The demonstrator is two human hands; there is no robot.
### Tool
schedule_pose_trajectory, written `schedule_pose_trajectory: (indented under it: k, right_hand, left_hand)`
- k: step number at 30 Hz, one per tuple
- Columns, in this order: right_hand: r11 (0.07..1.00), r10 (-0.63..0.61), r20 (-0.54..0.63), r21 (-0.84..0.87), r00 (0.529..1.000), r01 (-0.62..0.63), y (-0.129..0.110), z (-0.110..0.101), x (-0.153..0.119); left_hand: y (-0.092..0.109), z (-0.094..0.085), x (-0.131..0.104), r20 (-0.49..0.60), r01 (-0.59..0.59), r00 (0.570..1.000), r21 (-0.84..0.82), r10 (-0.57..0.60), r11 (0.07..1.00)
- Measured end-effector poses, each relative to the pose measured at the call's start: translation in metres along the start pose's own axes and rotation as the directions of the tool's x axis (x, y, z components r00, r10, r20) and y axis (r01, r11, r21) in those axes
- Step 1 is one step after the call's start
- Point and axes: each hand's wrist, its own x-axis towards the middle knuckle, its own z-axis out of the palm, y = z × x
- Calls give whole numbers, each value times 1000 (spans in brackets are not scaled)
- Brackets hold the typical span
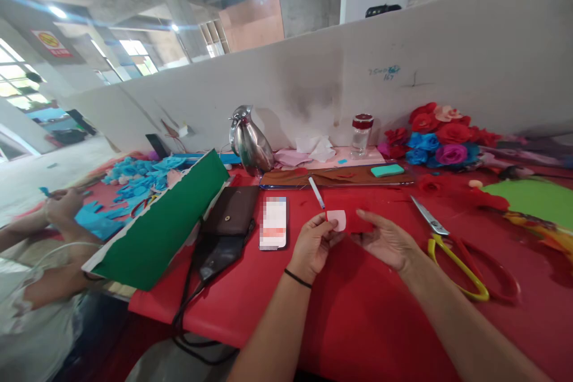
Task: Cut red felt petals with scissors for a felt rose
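One small pink petal [336, 219] sits pinched between the thumb and fingers of the left hand [313, 245], just above the red table [358, 310]. The right hand [387, 242] is beside it, palm up and fingers loose, with a red piece [358, 224] lying against its fingertips; I cannot tell if it grips that piece. One white pen [316, 192] lies just behind the petal. One phone [273, 223] lies to the left, next to one brown bag [230, 212]. One pair of scissors [452, 250] with yellow and red handles lies to the right. One big green sheet [165, 227] leans at the left. Farther back stand one shiny metal jug [249, 142] and one glass jar [361, 134]. A bunch of red, blue and purple flowers [436, 134] rests by the wall. Another person [36, 262] sits at the far left by many blue pieces [134, 176].
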Motion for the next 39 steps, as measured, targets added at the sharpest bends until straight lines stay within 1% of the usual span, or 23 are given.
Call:
schedule_pose_trajectory:
  k: [2,4,9,11,13,16,18,21,27,32,36,39]
  right_hand:
    - [998,-54,-11,-32,999,53,1,3,-1]
    - [996,-81,-29,-42,996,79,2,6,-3]
    - [995,-55,-120,-92,991,45,2,8,-5]
    - [992,-41,-109,-122,993,27,2,6,-4]
    - [985,-33,-69,-169,997,21,2,5,-3]
    - [974,-53,-23,-223,998,47,3,5,-2]
    - [972,-73,-38,-226,997,63,3,6,-2]
    - [971,-72,-68,-231,995,54,3,6,-3]
    - [963,-48,-34,-267,998,37,3,7,-3]
    - [959,-80,-74,-276,994,57,4,9,-5]
    - [956,-112,-28,-274,993,100,3,10,-5]
    - [955,-102,-14,-280,995,94,2,9,-4]
  left_hand:
    - [-1,1,1,-12,-15,1000,13,15,1000]
    - [-3,1,1,-16,-26,1000,28,27,999]
    - [-5,1,0,-13,-35,999,87,36,996]
    - [-6,0,0,-5,-43,999,112,44,993]
    - [-6,-1,1,-10,-52,998,125,54,991]
    - [-7,-2,1,-22,-61,998,142,64,988]
    - [-8,-3,1,-25,-68,997,153,72,986]
    - [-8,-3,1,-31,-82,996,149,88,985]
    - [-7,-2,1,-34,-71,997,132,76,989]
    - [-7,-2,1,-36,-74,996,124,79,989]
    - [-6,-1,0,-37,-78,996,127,83,989]
    - [-6,0,-1,-49,-67,996,120,73,991]
